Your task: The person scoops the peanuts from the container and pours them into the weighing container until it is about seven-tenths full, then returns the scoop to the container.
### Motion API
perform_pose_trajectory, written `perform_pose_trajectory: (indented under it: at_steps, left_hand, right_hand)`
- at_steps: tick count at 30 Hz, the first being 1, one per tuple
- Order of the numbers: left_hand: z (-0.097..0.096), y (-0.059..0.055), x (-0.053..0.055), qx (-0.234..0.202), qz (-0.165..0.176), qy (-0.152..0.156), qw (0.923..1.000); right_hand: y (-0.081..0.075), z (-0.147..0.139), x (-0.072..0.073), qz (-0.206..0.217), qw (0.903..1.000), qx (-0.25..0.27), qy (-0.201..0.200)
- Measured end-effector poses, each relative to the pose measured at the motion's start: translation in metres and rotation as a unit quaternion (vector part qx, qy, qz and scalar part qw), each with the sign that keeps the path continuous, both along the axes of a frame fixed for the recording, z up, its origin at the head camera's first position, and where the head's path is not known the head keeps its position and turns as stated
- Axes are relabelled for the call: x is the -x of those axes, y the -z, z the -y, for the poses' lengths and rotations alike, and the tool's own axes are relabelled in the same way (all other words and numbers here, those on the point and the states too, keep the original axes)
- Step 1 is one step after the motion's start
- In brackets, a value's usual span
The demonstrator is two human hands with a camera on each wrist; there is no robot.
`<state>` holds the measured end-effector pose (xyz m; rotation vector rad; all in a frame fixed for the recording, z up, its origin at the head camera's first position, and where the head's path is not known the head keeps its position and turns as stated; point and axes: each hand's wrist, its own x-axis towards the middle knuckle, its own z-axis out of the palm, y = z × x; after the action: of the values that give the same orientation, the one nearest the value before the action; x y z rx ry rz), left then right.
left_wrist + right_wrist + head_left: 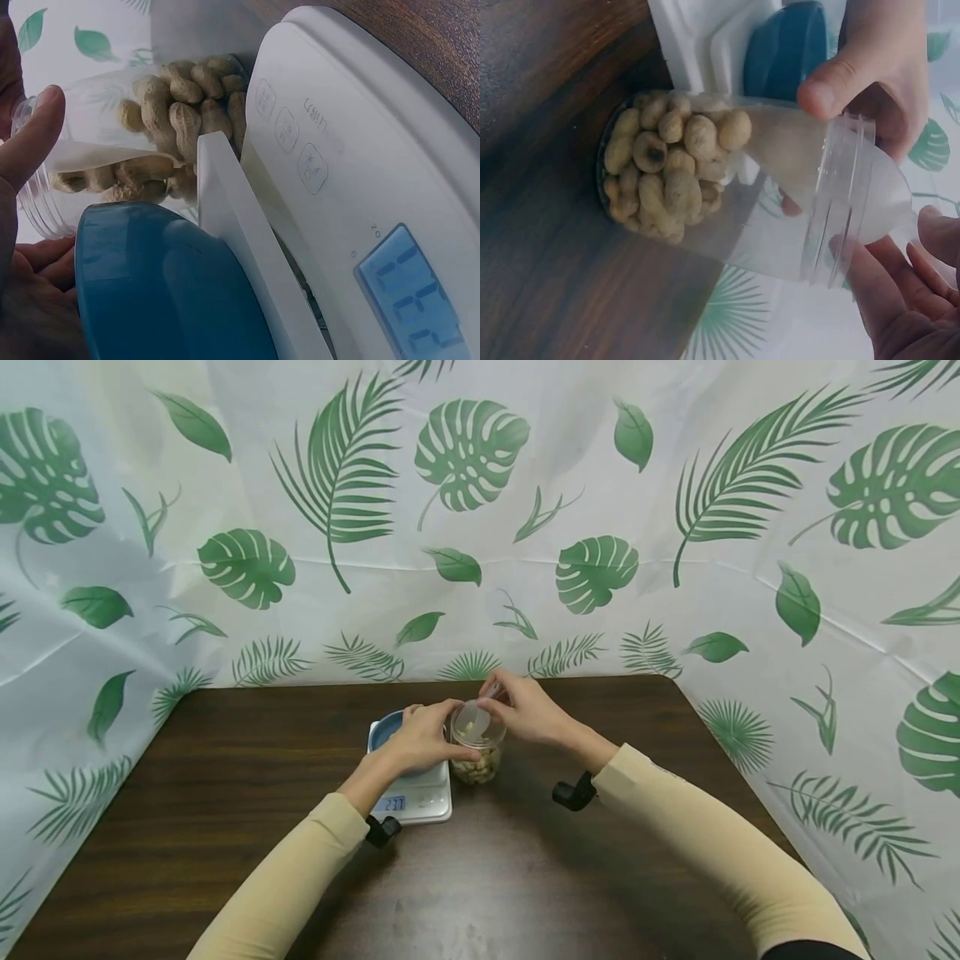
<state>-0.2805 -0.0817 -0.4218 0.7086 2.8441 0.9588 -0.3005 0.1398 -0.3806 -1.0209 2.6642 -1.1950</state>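
A clear plastic jar (pixel 477 767) stands on the table, its lower part filled with unshelled peanuts (pixel 671 169). My left hand (pixel 423 739) grips the jar near its threaded rim, thumb on the near side and fingers around the far side. The right hand (pixel 525 706) pinches the handle of a translucent white scoop (pixel 889 196), whose bowl reaches through the jar's mouth. In the left wrist view, several peanuts lie along the scoop's edge inside the jar. Just left of the jar, a blue bowl (pixel 165 292) sits on a white kitchen scale (pixel 431 806).
The scale's lit display (pixel 393 803) faces the near side, its digits reading about 237. A dark wooden table (pixel 225 777) carries everything. Behind it hangs a white sheet (pixel 525 610) printed with green leaves.
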Motion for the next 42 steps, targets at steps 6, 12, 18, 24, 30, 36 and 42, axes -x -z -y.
perform_pose_trajectory:
  at_steps: [6, 12, 18, 24, 30, 36, 42]
  left_hand:
    - [0.0, 0.0, 0.001, 0.005, 0.001, 0.002, 1.0]
    - [0.001, -0.002, 0.001, 0.008, 0.0, 0.009, 0.9999]
    - [0.002, -0.003, 0.002, 0.008, 0.001, 0.014, 0.9999]
    - [0.002, -0.004, 0.001, 0.01, 0.001, 0.015, 0.9998]
    - [0.001, -0.004, 0.001, 0.014, -0.002, 0.014, 0.9998]
    - [0.001, -0.004, 0.001, 0.019, -0.001, 0.01, 0.9998]
    - [0.001, -0.003, 0.002, 0.025, -0.002, 0.011, 0.9996]
  right_hand:
    - [0.0, -0.008, -0.001, 0.019, 0.9991, 0.029, 0.023]
    - [0.004, -0.019, -0.003, 0.062, 0.9935, 0.084, 0.045]
    - [0.009, -0.025, -0.005, 0.086, 0.9862, 0.13, 0.055]
    - [0.014, -0.03, -0.005, 0.108, 0.9769, 0.172, 0.067]
    - [0.022, -0.035, -0.006, 0.096, 0.9695, 0.218, 0.059]
    - [0.028, -0.036, -0.008, 0.081, 0.9621, 0.253, 0.063]
    - [0.032, -0.032, -0.014, 0.043, 0.9695, 0.23, 0.073]
